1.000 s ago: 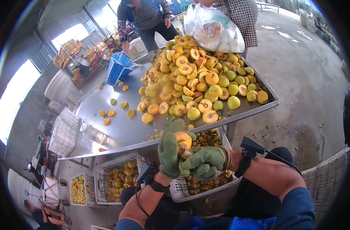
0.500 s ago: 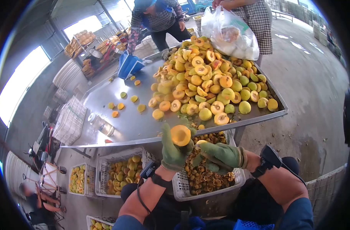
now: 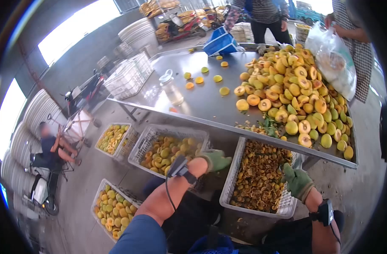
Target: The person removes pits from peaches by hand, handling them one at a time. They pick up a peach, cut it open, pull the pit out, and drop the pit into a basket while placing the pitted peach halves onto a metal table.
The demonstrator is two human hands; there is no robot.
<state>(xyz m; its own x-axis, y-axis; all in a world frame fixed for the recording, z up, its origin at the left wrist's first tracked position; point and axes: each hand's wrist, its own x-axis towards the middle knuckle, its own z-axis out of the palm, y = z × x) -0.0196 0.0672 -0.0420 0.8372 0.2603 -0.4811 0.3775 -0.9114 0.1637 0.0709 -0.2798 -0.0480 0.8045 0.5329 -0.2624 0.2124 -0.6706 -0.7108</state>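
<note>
My left hand, in a green work glove, hangs at the right edge of a white crate of halved yellow peaches. Its fingers stretch to the right, with no fruit visible in them. My right hand, gloved alike, is over the right side of another white crate, which holds brown peach pits and scraps. The right fingers are curled; what they hold, if anything, is hidden. On the metal table lies a large heap of cut peaches.
A clear jar, a blue bag and loose peach halves are on the table. More peach crates stand on the floor at left. Two people stand behind the table, one by a plastic bag. Another person sits far left.
My view has swung left. The peach half has left my left hand, which has moved from the table edge to the peach crate. My hands have moved apart, the right staying over the scraps.
</note>
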